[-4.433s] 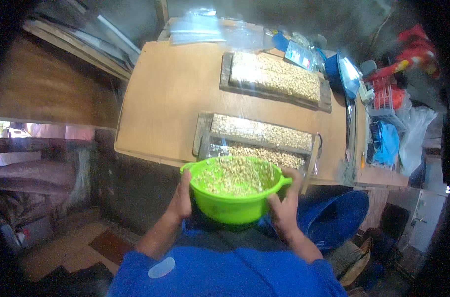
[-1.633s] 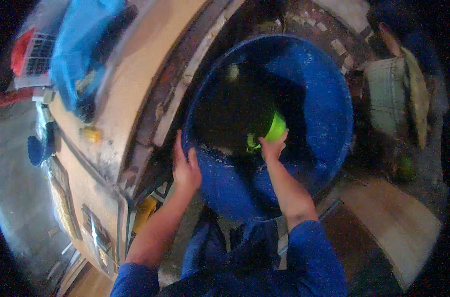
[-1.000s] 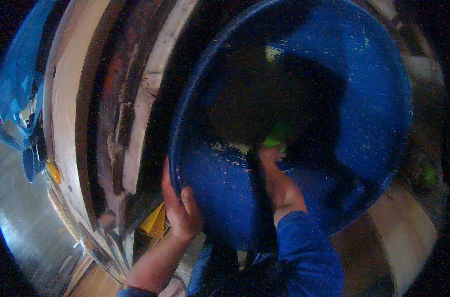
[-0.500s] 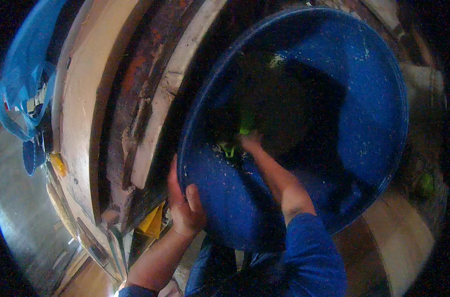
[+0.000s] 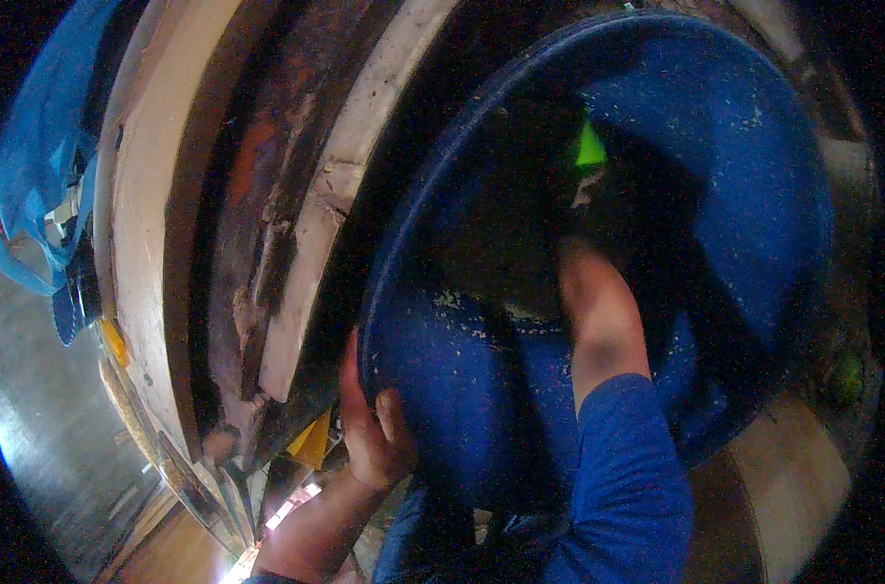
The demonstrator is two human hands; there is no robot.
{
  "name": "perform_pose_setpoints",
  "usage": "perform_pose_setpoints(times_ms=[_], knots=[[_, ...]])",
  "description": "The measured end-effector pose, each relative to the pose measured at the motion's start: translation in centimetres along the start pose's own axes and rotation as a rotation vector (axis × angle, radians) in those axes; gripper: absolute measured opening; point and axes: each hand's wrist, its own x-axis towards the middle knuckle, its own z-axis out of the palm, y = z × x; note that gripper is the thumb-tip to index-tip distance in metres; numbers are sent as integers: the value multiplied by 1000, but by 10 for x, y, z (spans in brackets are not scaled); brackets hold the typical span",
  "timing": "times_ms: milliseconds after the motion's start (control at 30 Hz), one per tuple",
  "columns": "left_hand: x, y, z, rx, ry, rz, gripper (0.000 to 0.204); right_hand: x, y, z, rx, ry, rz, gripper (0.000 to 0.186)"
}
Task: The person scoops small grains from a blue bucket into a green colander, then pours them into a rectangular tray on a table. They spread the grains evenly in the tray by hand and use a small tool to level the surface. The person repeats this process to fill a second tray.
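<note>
Rough wooden table edge (image 5: 296, 282) beside speckled round blue plastic barrel (image 5: 754, 185), left hand (image 5: 369, 428) on rim.

1. The blue barrel (image 5: 754, 195) gripped at its rim by the left hand (image 5: 369, 433) looks like smooth plastic, its inner wall dusted with pale specks.
2. Deep inside, beyond the right forearm, a green bowl (image 5: 588, 148) shows as glossy plastic.
3. Left of that hand, the bench (image 5: 145, 224) edge is rough, worn wood, with blue cloth (image 5: 34, 185) beyond it.
</note>
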Motion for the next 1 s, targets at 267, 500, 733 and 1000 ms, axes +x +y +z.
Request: perform_pose_setpoints(times_ms=[267, 500, 733, 1000], knots=[[4, 6, -1, 37, -28, 99, 74, -31, -12, 28, -17, 77, -33, 73], [3, 6, 2, -16, -6, 7, 73, -52, 29, 3, 255, 18, 58, 69], [9, -7, 3, 68, 25, 91, 71, -59, 66, 0, 351, 76, 212, 65], [5, -1, 7, 45, 12, 59, 70, -70, 39, 48, -40, 197, 48, 61]])
